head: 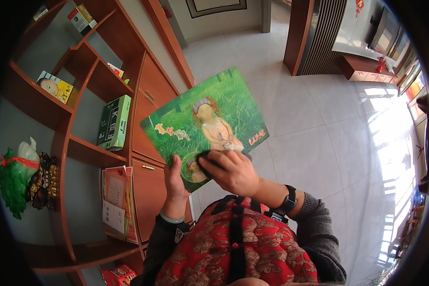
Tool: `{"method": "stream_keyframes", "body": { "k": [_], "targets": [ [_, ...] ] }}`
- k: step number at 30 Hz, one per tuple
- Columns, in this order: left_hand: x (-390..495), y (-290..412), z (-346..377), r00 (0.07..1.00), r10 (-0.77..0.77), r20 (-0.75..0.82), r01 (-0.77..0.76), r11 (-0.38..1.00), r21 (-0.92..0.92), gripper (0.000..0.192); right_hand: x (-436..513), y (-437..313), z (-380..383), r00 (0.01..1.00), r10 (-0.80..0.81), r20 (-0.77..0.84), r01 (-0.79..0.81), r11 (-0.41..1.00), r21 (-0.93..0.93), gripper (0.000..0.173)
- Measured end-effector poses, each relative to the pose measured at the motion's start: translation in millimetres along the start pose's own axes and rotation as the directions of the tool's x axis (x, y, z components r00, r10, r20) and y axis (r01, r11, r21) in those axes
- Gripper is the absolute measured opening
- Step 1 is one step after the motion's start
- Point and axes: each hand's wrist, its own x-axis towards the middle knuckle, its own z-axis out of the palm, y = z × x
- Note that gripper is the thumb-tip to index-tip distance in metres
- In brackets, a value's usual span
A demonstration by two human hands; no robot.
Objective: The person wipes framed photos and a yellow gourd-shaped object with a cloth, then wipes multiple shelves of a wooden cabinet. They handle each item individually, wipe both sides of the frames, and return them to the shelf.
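Observation:
A green photo panel [175, 111] is tilted in front of my chest. It shows a person in a striped headband on grass, with decorative lettering and a round inset picture near the lower edge. My left hand [176, 177] grips the lower left edge, thumb on the front and the other fingers hidden behind. Bunched under the fingers of my right hand [234, 169] is a dark cloth [208, 165], pressed on the panel beside the round inset. How far the cloth reaches beneath the hand is hidden.
Left of me rises a wooden shelf unit [66, 153] holding a green paper box [113, 123], a cabbage-shaped ornament [14, 182], a small photo [55, 87] and papers [118, 203]. Grey tiled floor [300, 153] lies to the right. A low cabinet [368, 71] stands farther off.

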Motion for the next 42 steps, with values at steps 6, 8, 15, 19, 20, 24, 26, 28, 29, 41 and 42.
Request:
{"method": "stream_keyframes", "body": {
  "k": [6,8,15,19,20,24,26,28,29,41,42],
  "targets": [
    [-0.4,-3.3,-1.9,0.998,-0.018,-0.067,0.019,1.000,0.006,0.058,10.3,1.7,5.8,0.975,0.150,0.163,-0.145,0.988,-0.045,0.045],
    [0.6,-3.5,-3.0,1.000,-0.008,-0.027,0.007,1.000,-0.030,0.060,10.5,-2.2,15.6,0.996,0.047,0.080,-0.050,0.998,0.046,0.045],
    [-2.7,2.1,-16.6,0.996,0.011,-0.093,-0.008,0.999,0.036,0.063,-10.7,-10.1,9.3,0.928,-0.293,0.229,0.215,0.926,0.312,0.035],
    [-7.7,25.5,-40.1,0.991,0.096,-0.089,-0.097,0.995,-0.006,0.061,-28.6,16.5,-33.3,0.967,-0.073,0.243,-0.105,0.757,0.645,0.026],
    [-9.7,28.4,-45.5,0.992,0.101,-0.075,-0.103,0.995,-0.013,0.061,-36.1,22.3,-43.1,0.951,0.092,0.296,-0.277,0.679,0.680,0.021],
    [-17.6,29.0,-58.4,0.989,0.139,-0.057,-0.141,0.989,-0.040,0.057,-57.0,45.6,-58.7,0.440,0.826,0.353,-0.606,-0.017,0.795,0.022],
    [-19.4,24.6,-58.1,0.986,0.156,-0.055,-0.155,0.988,0.008,0.055,-57.5,51.7,-57.5,0.295,0.943,0.155,-0.456,-0.004,0.890,0.023],
    [-19.9,18.7,-53.9,0.974,0.216,-0.074,-0.204,0.968,0.146,0.054,-50.7,50.8,-48.0,0.312,0.950,-0.005,-0.412,0.140,0.901,0.023],
    [-19.0,16.4,-51.6,0.981,0.181,-0.076,-0.170,0.977,0.129,0.054,-47.9,46.2,-46.7,0.389,0.921,-0.005,-0.498,0.215,0.840,0.016],
    [-16.8,-8.2,-24.2,0.975,0.110,-0.192,-0.121,0.991,-0.050,0.051,-24.6,19.9,-13.6,0.954,0.250,-0.167,-0.268,0.959,-0.093,0.048],
    [-16.1,-8.7,-22.7,0.976,0.120,-0.183,-0.132,0.990,-0.055,0.051,-23.2,15.8,-15.2,0.980,0.175,-0.098,-0.185,0.978,-0.100,0.047]
  ]
}}
